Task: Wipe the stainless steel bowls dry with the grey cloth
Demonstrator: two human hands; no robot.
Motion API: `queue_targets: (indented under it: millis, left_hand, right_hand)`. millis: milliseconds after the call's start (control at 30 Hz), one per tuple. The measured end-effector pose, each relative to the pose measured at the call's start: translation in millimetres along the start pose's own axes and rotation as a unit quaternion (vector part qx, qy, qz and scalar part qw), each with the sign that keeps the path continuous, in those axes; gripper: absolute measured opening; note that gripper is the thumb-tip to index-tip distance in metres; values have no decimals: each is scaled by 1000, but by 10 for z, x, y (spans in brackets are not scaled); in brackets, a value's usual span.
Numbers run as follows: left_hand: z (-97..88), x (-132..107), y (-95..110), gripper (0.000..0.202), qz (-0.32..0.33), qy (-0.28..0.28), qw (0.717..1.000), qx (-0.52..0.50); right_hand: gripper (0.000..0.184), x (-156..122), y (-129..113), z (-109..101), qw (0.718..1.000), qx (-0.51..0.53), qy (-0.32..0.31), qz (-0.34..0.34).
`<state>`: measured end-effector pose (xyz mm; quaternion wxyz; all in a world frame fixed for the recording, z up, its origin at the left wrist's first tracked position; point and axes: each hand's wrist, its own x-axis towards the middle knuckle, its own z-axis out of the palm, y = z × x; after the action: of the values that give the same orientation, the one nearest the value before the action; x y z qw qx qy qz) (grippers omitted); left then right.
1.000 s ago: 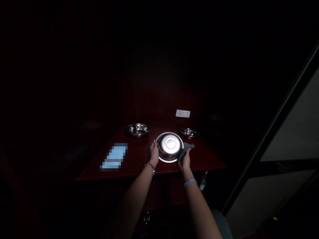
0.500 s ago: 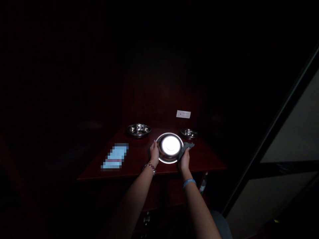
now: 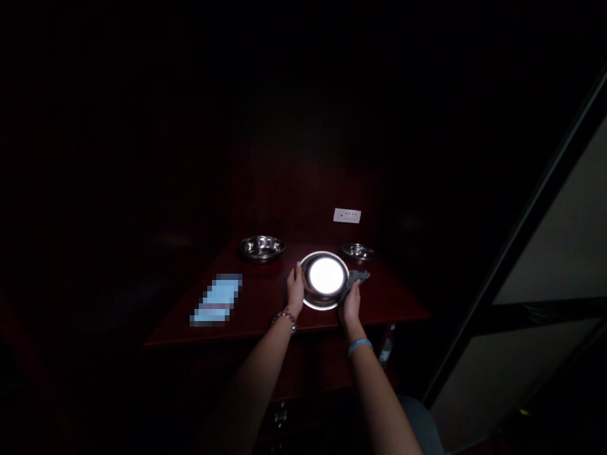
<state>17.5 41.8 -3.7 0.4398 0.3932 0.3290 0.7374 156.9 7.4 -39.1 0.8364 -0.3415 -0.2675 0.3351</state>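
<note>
A shiny metal basin (image 3: 326,278) is held up over the desk, its rounded underside facing me and glaring with light. My left hand (image 3: 294,289) grips its left rim, thumb on the underside. On the other side my right hand (image 3: 351,303) is closed on a dark grey-green cloth (image 3: 356,279), pressed against the basin's right rim. The fingers of both hands are partly hidden behind the basin and cloth. Behind it, a metal basin (image 3: 262,250) stands at the back left of the desk and a smaller metal bowl (image 3: 358,253) at the back right.
The dark red wooden desk (image 3: 256,309) bears a blurred-out light blue flat object (image 3: 217,300) on its left. A white power socket (image 3: 347,215) is on the back wall. Beneath the desk's right edge stands a bottle (image 3: 387,349). A pale framed panel (image 3: 545,253) rises on the right.
The basin has turned very slightly between my hands, and my left hand has shifted a little along its rim. The whole view has moved slightly. The cloth stays at the right rim.
</note>
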Motion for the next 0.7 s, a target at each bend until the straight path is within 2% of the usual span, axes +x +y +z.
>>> queue_targets:
  millis: [133,433,567,700]
  left_hand:
    - [15,-16,24,34,39,12,999,-15]
    - [30,-78,139,35,84,-3,996,-15]
    - [31,-63,142,36,94,-9,996,-12]
    - [28,-51,133,29,88,-13,996,-11]
  right_hand:
    - [57,12,19,-18,1000,3,-12,-1]
    - [56,-25,-27,-3,1000,-11,-6,-6]
    - [57,-19,-39,1,1000,-2,-3,7]
    - [57,-25,-64,20,1000,12,5,20]
